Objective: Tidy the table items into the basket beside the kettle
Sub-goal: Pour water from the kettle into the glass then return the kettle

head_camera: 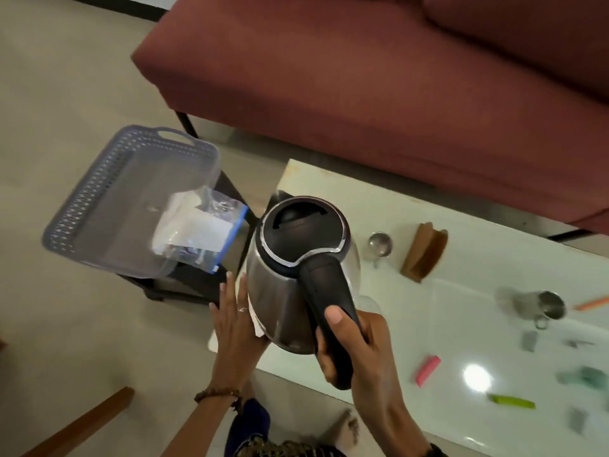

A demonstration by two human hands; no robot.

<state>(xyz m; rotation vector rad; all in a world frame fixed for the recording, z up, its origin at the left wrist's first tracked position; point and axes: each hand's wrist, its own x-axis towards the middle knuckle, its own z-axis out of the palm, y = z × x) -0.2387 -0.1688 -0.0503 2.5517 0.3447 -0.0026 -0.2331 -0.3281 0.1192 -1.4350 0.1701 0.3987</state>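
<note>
The right hand (pixel 346 344) grips the black handle of the kettle (pixel 296 258), with the fingers curled round it and the thumb lying along the top. The kettle is of steel with a black lid, and it is tilted, above the left end of the white table (pixel 428 225). The left hand (pixel 235 319) is wide, the fingers straight and together, and its palm lies flat against the left side of the kettle body. This hand wears a ring, and the wrist has a bead bracelet.

The basket (pixel 99 206) is grey-blue and stands to the left of the kettle, on a low dark stand beside the table. A clear plastic bag (pixel 197 232) with a blue strip lies in its near right part and hangs over the rim.

On the table, to the right of the kettle, lie a small steel measuring cup (pixel 380 244), a brown holder (pixel 425 255), a steel mug (pixel 540 306), an orange stick (pixel 591 304), a pink piece (pixel 427 370), a green piece (pixel 510 401) and some small grey and teal things that are blurred. Beyond the table stands a dark red sofa (pixel 362 77).
</note>
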